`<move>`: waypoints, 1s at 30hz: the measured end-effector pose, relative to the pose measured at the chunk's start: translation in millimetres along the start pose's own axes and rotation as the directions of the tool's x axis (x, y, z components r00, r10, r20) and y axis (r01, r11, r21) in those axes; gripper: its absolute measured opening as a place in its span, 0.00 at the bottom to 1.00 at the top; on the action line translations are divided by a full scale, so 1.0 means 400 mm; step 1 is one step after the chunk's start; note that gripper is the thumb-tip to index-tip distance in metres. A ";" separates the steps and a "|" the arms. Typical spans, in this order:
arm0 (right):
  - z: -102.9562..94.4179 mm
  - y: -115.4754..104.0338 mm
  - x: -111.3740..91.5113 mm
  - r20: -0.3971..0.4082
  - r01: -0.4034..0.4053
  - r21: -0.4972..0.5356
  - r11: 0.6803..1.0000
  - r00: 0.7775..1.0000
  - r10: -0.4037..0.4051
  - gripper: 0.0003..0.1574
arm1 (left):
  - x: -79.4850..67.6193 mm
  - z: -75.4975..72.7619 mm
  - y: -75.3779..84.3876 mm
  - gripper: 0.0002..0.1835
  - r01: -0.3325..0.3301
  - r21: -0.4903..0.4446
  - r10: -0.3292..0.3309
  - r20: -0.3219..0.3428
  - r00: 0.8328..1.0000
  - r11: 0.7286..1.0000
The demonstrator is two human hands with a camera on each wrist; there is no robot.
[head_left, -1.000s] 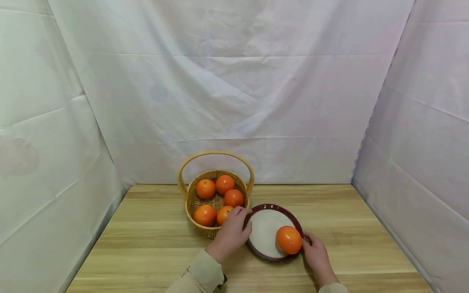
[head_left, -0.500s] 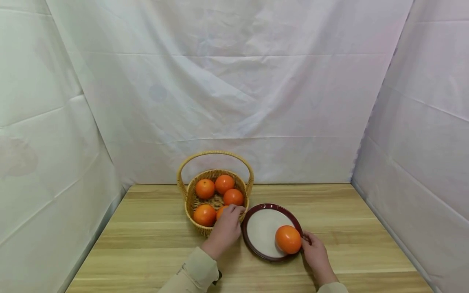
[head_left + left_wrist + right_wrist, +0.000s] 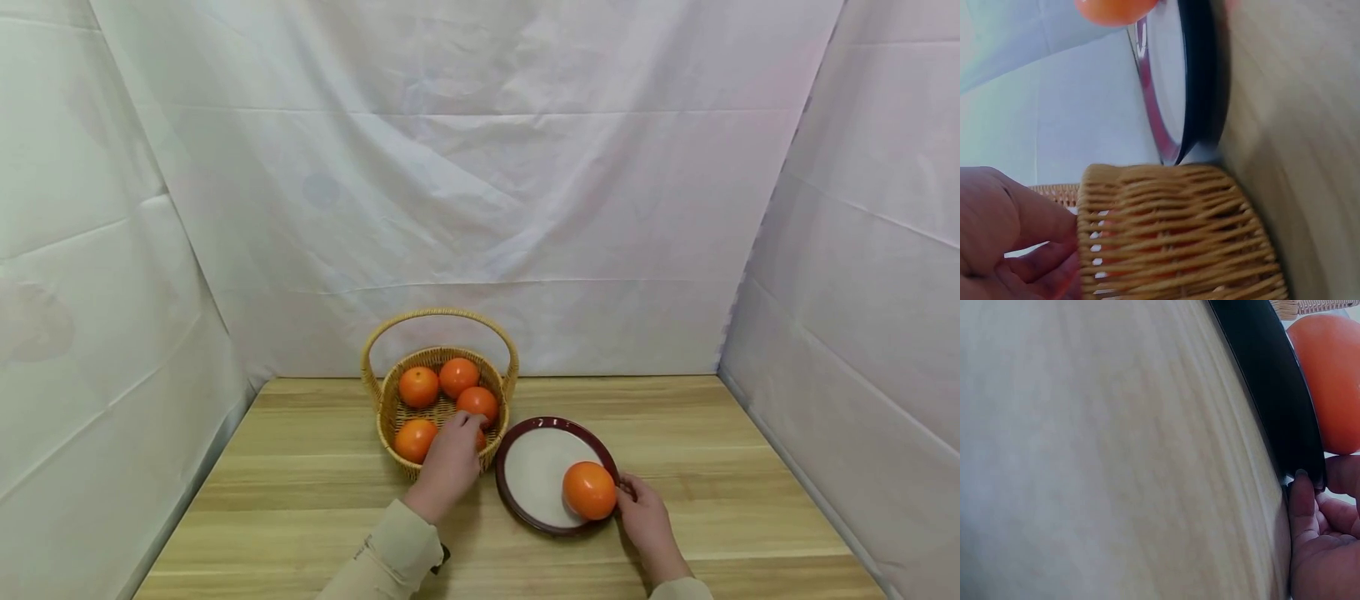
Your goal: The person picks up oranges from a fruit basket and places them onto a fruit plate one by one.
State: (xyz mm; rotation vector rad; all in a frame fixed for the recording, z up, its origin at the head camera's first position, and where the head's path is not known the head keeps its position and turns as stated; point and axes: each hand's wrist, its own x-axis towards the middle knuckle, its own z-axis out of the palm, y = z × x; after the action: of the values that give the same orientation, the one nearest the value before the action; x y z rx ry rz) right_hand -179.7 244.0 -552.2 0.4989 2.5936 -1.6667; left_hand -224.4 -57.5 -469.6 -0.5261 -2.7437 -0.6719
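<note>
A wicker basket [image 3: 390, 454] with an arched handle holds several oranges, among them one orange [image 3: 415, 440] at its front left. My left hand [image 3: 450, 458] reaches over the basket's front rim onto the front-right orange [image 3: 481, 439], covering most of it. In the left wrist view the woven wall [image 3: 1172, 231] hides my fingertips, so I cannot tell whether they grip the fruit. Just right of the basket is a white plate [image 3: 536, 475] with a dark red rim, bearing one orange [image 3: 589, 490]. My right hand [image 3: 647, 521] pinches the plate's right edge, thumb and finger either side in the right wrist view.
The wooden tabletop [image 3: 300, 500] extends around the basket and plate. White cloth [image 3: 480, 192] hangs behind the table, with more cloth along both sides. The basket handle [image 3: 438, 312] arches above the fruit, behind my left hand.
My left hand has moved left, from beside the plate's left rim to over the basket's front-right orange. The right hand still holds the plate's edge, and the plate's orange has stayed put.
</note>
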 end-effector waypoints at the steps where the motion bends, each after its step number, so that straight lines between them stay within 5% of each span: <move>1: 0.000 0.000 0.001 -0.001 -0.001 -0.001 1.000 1.000 0.001 0.28 | 0.002 -0.005 -0.001 0.26 0.005 -0.006 -0.005 0.010 1.000 1.000; 6: -0.002 0.001 0.004 -0.001 0.008 -0.012 1.000 1.000 -0.008 0.28 | 0.013 -0.024 -0.010 0.31 0.029 -0.016 -0.027 0.070 0.997 0.999; 18: -0.002 0.001 -0.001 0.005 0.006 -0.007 1.000 1.000 -0.006 0.28 | 0.034 -0.063 -0.036 0.21 0.054 0.019 -0.057 0.192 0.980 0.998; 30: -0.002 0.002 -0.001 0.005 0.001 0.010 1.000 1.000 -0.001 0.28 | 0.059 -0.087 -0.047 0.23 0.108 0.070 -0.124 0.296 0.947 0.992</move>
State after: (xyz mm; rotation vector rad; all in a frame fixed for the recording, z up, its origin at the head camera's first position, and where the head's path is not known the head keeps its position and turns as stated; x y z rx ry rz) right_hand -179.2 245.0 -552.3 0.4940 2.5837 -1.6801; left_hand -247.1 -83.3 -439.1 -0.4928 -3.0886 -0.5855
